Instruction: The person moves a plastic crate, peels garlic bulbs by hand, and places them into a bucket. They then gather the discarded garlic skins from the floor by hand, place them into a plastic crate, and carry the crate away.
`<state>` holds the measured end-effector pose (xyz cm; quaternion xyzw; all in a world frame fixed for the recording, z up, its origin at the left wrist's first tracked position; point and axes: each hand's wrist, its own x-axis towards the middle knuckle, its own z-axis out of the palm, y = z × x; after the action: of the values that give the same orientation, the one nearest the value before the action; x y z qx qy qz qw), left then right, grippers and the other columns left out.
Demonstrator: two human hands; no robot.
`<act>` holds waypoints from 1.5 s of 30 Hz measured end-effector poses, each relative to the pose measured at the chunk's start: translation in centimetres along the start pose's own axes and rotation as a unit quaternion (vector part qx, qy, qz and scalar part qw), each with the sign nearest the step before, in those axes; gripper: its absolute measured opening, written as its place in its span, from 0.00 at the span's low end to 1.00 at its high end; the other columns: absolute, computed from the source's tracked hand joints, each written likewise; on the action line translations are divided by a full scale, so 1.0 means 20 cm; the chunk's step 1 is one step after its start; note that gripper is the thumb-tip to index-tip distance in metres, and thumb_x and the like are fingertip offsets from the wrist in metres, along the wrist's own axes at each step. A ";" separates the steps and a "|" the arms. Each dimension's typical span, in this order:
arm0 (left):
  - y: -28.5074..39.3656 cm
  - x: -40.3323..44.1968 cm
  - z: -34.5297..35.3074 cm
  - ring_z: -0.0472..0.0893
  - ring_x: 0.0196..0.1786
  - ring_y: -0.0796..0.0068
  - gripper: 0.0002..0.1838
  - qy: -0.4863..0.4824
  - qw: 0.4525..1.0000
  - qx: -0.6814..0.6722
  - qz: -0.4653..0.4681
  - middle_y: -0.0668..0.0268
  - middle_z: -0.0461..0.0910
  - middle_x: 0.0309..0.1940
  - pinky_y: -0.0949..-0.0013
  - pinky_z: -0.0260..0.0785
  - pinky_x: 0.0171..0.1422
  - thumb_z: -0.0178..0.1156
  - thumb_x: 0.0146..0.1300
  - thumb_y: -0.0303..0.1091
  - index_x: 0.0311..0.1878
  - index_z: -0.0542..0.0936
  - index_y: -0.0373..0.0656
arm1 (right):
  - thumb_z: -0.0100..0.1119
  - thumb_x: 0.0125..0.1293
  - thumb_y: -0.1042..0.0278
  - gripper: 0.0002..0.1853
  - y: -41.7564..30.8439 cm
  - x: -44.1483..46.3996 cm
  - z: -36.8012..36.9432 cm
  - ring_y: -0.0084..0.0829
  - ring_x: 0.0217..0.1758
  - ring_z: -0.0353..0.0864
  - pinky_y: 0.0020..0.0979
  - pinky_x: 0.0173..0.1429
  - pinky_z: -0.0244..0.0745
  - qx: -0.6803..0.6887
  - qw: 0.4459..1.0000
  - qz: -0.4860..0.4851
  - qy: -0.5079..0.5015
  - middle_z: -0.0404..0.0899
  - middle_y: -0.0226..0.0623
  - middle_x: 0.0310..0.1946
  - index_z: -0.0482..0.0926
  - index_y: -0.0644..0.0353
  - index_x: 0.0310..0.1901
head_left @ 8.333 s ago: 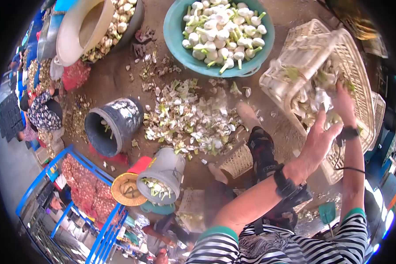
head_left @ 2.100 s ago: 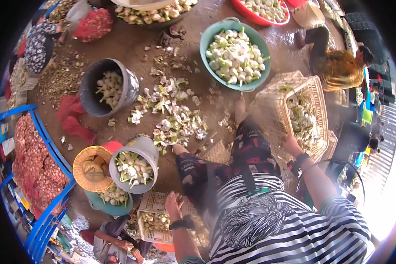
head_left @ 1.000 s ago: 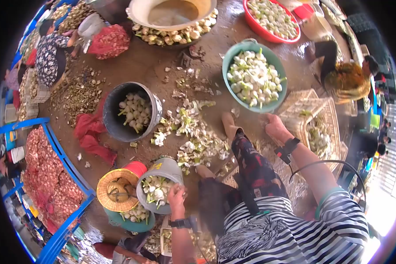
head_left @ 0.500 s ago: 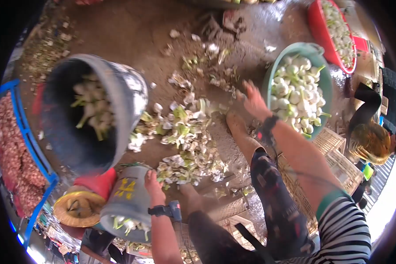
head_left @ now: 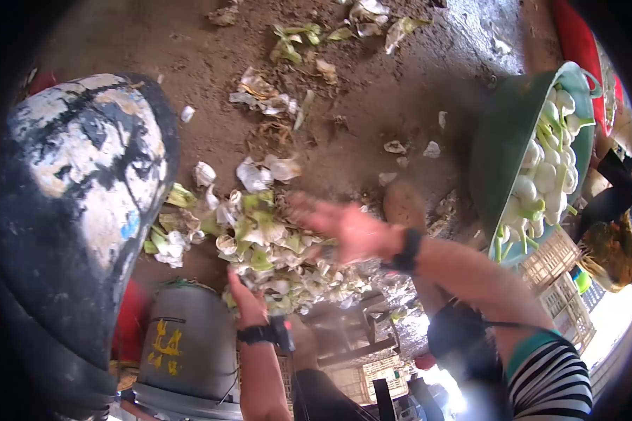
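Note:
My right hand point(head_left: 354, 230) is blurred by motion over a heap of garlic peelings and trimmed leaves point(head_left: 281, 256), its fingers stretched out to the left and apart, with nothing seen in them. At the heap's near left edge is my left hand point(head_left: 248, 303), seen edge-on with its fingers pointing up and outward. It touches or nearly touches the peelings, and no held thing shows in it. Both wrists wear dark bands. To the right, a green tub point(head_left: 502, 165) holds white garlic bulbs point(head_left: 549, 172) with green stems.
A large black bucket point(head_left: 63, 210) with worn white patches stands close on the left. Below it is a grey bucket point(head_left: 189, 337) with yellow marks. Woven crates point(head_left: 558, 274) and a red tub point(head_left: 579, 45) lie right. Loose skins litter the muddy floor point(head_left: 211, 70).
My right hand has swung left and down, from beside the green tub to over the peelings. My view has dropped closer to the heap. My left hand stays near the heap's left side.

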<state>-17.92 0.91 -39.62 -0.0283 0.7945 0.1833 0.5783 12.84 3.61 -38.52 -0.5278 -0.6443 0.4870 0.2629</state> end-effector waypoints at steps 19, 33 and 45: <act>0.25 0.00 0.29 0.39 0.75 0.54 0.34 -0.120 0.761 0.512 0.380 0.52 0.37 0.74 0.55 0.35 0.76 0.45 0.66 0.49 0.71 0.53 0.42 | 0.62 0.48 0.56 0.22 0.06 0.41 0.02 0.40 0.57 0.74 0.41 0.59 0.71 -0.024 0.979 -0.187 -0.071 0.73 0.43 0.55 0.77 0.57 0.45; 0.06 0.02 0.31 0.42 0.72 0.38 0.37 -0.076 0.667 0.581 0.461 0.43 0.40 0.71 0.43 0.44 0.71 0.52 0.61 0.53 0.69 0.58 0.43 | 0.56 0.56 0.50 0.26 0.17 0.43 0.22 0.38 0.64 0.66 0.46 0.69 0.54 -0.197 0.954 -0.223 -0.036 0.70 0.40 0.59 0.75 0.60 0.51; -0.07 -0.21 -0.16 0.62 0.67 0.58 0.27 -0.128 0.817 0.262 0.498 0.55 0.58 0.68 0.56 0.52 0.71 0.62 0.59 0.36 0.60 0.70 0.37 | 0.51 0.60 0.39 0.35 -0.12 -0.42 0.19 0.43 0.74 0.47 0.51 0.73 0.46 -0.136 0.980 0.117 0.082 0.49 0.40 0.72 0.62 0.47 0.66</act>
<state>-19.00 -2.19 -35.35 0.5474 0.6367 0.2330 0.4906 11.12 -5.55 -36.46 -0.6687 -0.6146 0.3770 0.1820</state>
